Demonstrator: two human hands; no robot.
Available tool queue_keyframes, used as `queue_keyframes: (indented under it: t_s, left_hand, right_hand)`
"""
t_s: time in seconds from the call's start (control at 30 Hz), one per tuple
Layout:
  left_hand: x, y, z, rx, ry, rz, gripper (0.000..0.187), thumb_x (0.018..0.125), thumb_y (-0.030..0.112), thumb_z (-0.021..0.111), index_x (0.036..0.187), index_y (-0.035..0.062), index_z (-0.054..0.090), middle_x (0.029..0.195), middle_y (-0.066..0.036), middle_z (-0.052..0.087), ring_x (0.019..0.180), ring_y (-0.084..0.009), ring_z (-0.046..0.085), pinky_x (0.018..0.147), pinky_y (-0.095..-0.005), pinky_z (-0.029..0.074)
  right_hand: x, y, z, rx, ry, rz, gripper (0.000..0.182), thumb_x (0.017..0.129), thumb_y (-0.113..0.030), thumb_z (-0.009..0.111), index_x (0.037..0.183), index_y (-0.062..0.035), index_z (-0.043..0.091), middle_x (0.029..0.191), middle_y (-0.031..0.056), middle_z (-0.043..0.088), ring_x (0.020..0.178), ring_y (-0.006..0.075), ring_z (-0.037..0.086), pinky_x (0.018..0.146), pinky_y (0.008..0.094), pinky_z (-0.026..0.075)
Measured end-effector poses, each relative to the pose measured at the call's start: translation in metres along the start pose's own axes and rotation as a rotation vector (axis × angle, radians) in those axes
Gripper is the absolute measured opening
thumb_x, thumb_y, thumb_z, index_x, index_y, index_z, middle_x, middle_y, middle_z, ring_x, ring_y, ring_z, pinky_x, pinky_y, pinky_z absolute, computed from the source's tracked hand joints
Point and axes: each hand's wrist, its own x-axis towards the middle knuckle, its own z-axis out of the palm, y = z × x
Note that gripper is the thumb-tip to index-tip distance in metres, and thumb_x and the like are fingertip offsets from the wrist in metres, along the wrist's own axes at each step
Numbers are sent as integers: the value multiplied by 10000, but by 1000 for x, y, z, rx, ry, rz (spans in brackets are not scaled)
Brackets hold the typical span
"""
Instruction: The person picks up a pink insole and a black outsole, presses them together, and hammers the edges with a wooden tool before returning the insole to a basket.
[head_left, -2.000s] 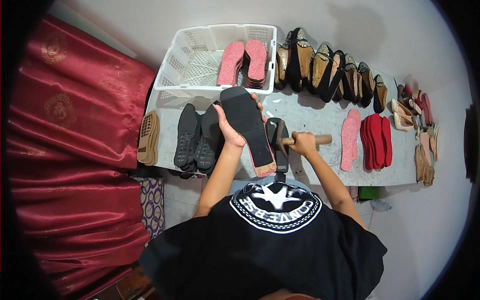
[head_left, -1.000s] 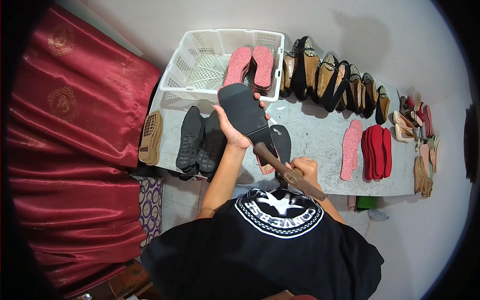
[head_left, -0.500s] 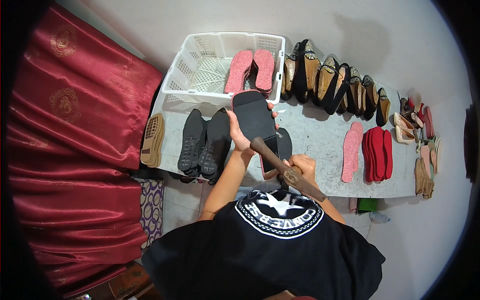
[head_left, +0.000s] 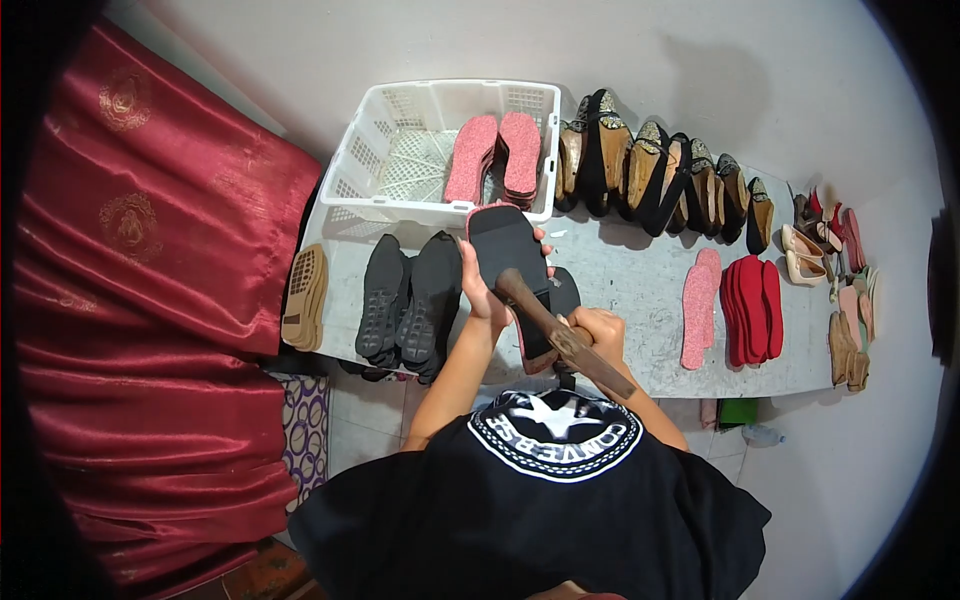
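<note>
Black and flat-faced, with a speckled pink edge, the long shoe sole (head_left: pixel 500 240) is grasped in my left grip (head_left: pixel 488 292), thumb on one side and fingertips showing round the other. It extends away from me beyond that grip, its near end reaching back toward my shirt. My right grip (head_left: pixel 600 330) is clenched around a hammer (head_left: pixel 560 337), whose long, dark brown head slants across the sole's lower part; whether they touch I cannot tell. Between my grips, partly hidden behind the sole, another black piece (head_left: pixel 566 288) lies on the grey counter (head_left: pixel 630 275).

Left of my left grip are stacked black textured soles (head_left: pixel 430 305), then tan soles (head_left: pixel 305 298) farther out. Ahead of it, a white plastic basket (head_left: pixel 395 209) holds two stacks of speckled pink insoles (head_left: pixel 470 165). Right of my right grip lie pink footbed shapes (head_left: pixel 701 315) and, just beside them, red ones (head_left: pixel 750 310). Black shoes with patterned toes (head_left: pixel 650 185) line the counter beyond it.
</note>
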Motion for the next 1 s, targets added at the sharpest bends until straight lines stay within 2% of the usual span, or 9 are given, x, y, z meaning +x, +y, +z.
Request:
queue_keyframes:
  t_s: [0.1, 0.23, 0.37, 0.47, 0.53, 0.6, 0.87, 0.9, 1.0]
  left_hand:
    - [-5, -2, 7, 15, -36, -30, 775, 821, 680, 232, 1230, 41, 391, 1088, -168, 497, 954, -288, 518, 757, -420, 481]
    - [-4, -7, 3, -83, 1, -92, 790, 822, 683, 205, 1237, 36, 386, 1083, -176, 502, 962, -286, 520, 762, -432, 480]
    - [-9, -7, 9, 23, 23, -106, 797, 818, 688, 220, 1250, 36, 376, 1094, -181, 497, 967, -299, 523, 779, -445, 475]
    - [-9, -11, 12, -143, 10, -161, 801, 813, 692, 231, 1254, 38, 369, 1091, -185, 502, 957, -304, 530, 774, -438, 480]
    - [-10, -16, 3, -87, -30, -139, 804, 804, 699, 255, 1251, 40, 367, 1107, -187, 494, 967, -306, 527, 773, -427, 483]
    - [-13, -18, 1, 21, -91, -111, 808, 799, 703, 266, 1246, 38, 368, 1121, -186, 487, 979, -306, 523, 781, -427, 482]
    - [-18, -13, -1, -20, -86, -120, 828, 807, 703, 231, 1281, 34, 346, 1166, -202, 493, 1040, -302, 518, 870, -427, 443]
    - [-18, -12, 0, -3, -36, -120, 822, 813, 696, 232, 1293, 37, 343, 1183, -213, 491, 1054, -296, 519, 901, -410, 422]
    - [-16, -13, 10, 42, 125, -136, 837, 789, 723, 241, 1254, 39, 367, 1106, -193, 510, 987, -301, 531, 828, -436, 461]
  right_hand:
    - [0, -2, 1, 67, -24, 59, 258, 709, -140, 669, 557, -62, 476, 478, 85, 459, 433, 244, 501, 431, 327, 373]
    - [10, -5, 3, 30, 34, -38, 254, 722, -145, 664, 564, -62, 484, 481, 85, 459, 442, 244, 498, 437, 324, 377]
    - [4, 2, 8, 51, 70, -8, 241, 718, -146, 667, 570, -62, 497, 494, 87, 481, 452, 252, 510, 449, 324, 390]
    - [12, 2, 11, -3, 97, -24, 239, 712, -137, 669, 567, -61, 495, 495, 94, 477, 447, 252, 504, 449, 325, 385]
    - [14, 5, 14, 14, 156, -70, 238, 711, -140, 669, 571, -61, 493, 495, 100, 470, 445, 257, 498, 448, 330, 382]
    - [12, 6, 15, 51, 136, -13, 230, 697, -139, 677, 583, -62, 493, 495, 98, 468, 443, 265, 494, 450, 334, 379]
    - [21, 3, 9, 84, 170, 116, 213, 681, -139, 691, 603, -67, 506, 523, 102, 486, 454, 270, 499, 455, 314, 380]
    - [23, 3, 8, 60, 158, 143, 206, 682, -136, 688, 608, -66, 509, 523, 101, 484, 451, 268, 497, 453, 311, 380]
    - [28, 5, 6, 13, 169, 147, 204, 701, -135, 671, 617, -52, 505, 523, 110, 482, 447, 261, 497, 439, 308, 376]
